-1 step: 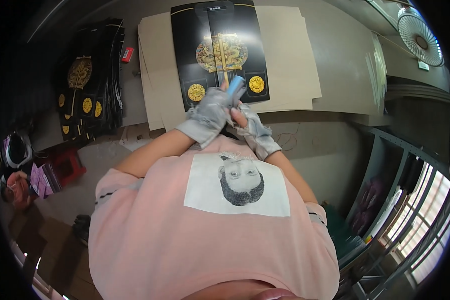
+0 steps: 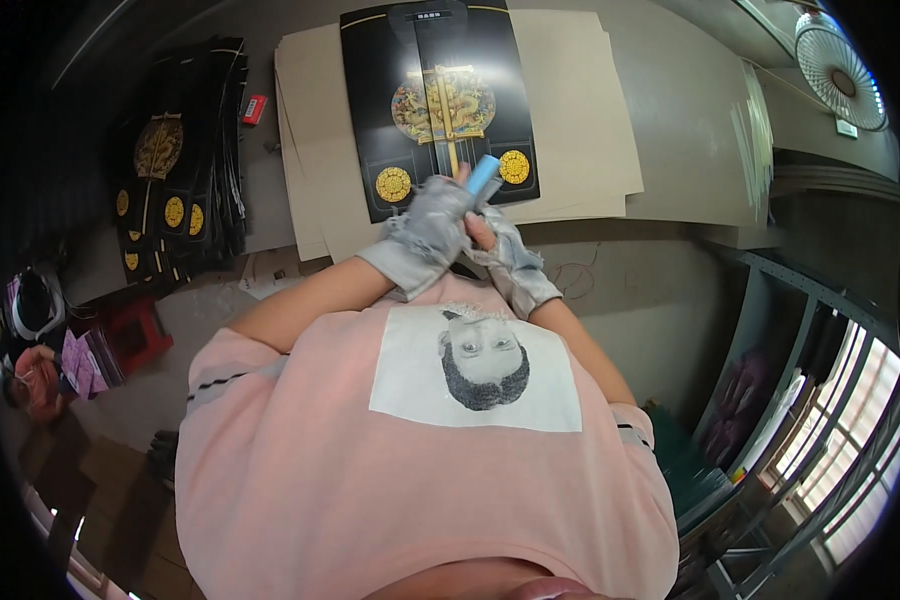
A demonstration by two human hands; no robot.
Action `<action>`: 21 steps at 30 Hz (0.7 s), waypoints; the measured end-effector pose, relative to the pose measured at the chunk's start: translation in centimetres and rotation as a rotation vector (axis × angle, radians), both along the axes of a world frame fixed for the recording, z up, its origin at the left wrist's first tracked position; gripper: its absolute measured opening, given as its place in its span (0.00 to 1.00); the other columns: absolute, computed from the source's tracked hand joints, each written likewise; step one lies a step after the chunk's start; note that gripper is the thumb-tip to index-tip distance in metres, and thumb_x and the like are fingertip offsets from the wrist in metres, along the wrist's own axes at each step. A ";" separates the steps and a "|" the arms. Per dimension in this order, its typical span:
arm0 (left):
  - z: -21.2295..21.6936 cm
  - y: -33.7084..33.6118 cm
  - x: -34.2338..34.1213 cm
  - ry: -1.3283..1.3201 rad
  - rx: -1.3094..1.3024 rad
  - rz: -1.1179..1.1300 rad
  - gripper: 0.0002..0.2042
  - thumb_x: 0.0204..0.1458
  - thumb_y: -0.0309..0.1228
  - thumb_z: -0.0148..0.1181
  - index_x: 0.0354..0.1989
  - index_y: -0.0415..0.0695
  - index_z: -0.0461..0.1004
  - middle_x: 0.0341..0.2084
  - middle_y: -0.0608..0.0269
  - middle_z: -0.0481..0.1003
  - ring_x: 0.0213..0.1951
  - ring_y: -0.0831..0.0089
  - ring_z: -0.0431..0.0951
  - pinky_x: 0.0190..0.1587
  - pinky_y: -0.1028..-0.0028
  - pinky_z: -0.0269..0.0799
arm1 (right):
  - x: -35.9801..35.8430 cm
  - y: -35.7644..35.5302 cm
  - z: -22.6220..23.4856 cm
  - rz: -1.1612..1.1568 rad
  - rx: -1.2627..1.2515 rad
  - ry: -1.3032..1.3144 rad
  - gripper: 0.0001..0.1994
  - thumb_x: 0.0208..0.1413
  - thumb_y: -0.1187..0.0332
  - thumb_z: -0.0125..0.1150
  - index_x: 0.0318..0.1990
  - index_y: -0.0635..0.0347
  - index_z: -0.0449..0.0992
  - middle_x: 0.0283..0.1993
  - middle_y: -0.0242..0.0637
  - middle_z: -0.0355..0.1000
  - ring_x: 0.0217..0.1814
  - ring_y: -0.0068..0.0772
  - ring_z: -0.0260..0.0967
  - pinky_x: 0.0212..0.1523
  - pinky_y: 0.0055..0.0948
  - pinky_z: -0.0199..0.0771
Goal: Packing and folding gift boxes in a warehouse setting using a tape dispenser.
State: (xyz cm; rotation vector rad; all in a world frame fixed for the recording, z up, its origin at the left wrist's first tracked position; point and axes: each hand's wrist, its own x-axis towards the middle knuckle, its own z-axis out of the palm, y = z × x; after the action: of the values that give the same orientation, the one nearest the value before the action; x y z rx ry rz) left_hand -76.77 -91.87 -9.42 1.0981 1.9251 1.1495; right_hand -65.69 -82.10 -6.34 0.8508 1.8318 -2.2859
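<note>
Both my hands wear grey-white fingerless gloves with frayed edges and meet in front of my chest, at the near edge of a black printed sheet. A light-blue stick-shaped tool (image 2: 484,174) juts up between them, tilted to the right; its lower end is hidden. My right hand (image 2: 508,252) seems closed round it, thumb bent. My left hand (image 2: 426,226) presses against the tool's left side, fingers curled and mostly hidden. The black sheet (image 2: 375,100), with a gold and coloured round design and two yellow medallions, lies flat beyond my hands.
Under the black sheet is a stack of beige boards (image 2: 580,110) on a grey table (image 2: 685,130). Similar black printed sheets (image 2: 185,160) are piled at left, beside a small red box (image 2: 255,109). A fan (image 2: 842,80) is at far right, a red stool (image 2: 135,335) lower left.
The light-blue tool has tipped further to the right, its upper end shifting right. My left hand has moved slightly right. The printed sheets lie as before.
</note>
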 end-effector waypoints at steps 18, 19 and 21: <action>0.2 3.0 4.6 0.802 -0.507 -0.272 0.41 0.41 0.50 0.61 0.63 0.47 0.52 0.64 0.48 0.48 0.65 0.48 0.47 0.63 0.55 0.46 | 14.5 4.7 -5.4 -0.449 -0.257 -0.165 0.22 0.46 0.74 0.57 0.51 0.59 0.63 0.30 0.36 0.68 0.29 0.28 0.68 0.28 0.26 0.69; 0.1 2.9 5.4 0.806 -0.509 -0.282 0.41 0.41 0.50 0.61 0.63 0.47 0.52 0.64 0.48 0.48 0.65 0.48 0.47 0.63 0.55 0.46 | 15.6 5.1 -7.1 -0.332 -0.126 -0.119 0.21 0.46 0.74 0.57 0.51 0.58 0.63 0.30 0.35 0.68 0.28 0.26 0.67 0.28 0.24 0.67; -0.2 2.4 7.4 0.863 -0.490 -0.258 0.35 0.46 0.46 0.57 0.63 0.49 0.53 0.63 0.49 0.49 0.64 0.48 0.48 0.62 0.56 0.47 | 16.9 5.2 -7.5 -0.301 -0.062 -0.129 0.22 0.46 0.75 0.57 0.51 0.58 0.63 0.29 0.33 0.66 0.27 0.23 0.64 0.28 0.21 0.66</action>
State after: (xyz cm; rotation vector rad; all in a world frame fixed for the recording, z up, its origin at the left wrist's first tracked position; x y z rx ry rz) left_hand -69.39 -89.42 -9.67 1.6302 2.3851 -0.0057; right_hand -48.83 -76.93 -13.88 1.3086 1.6671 -2.3727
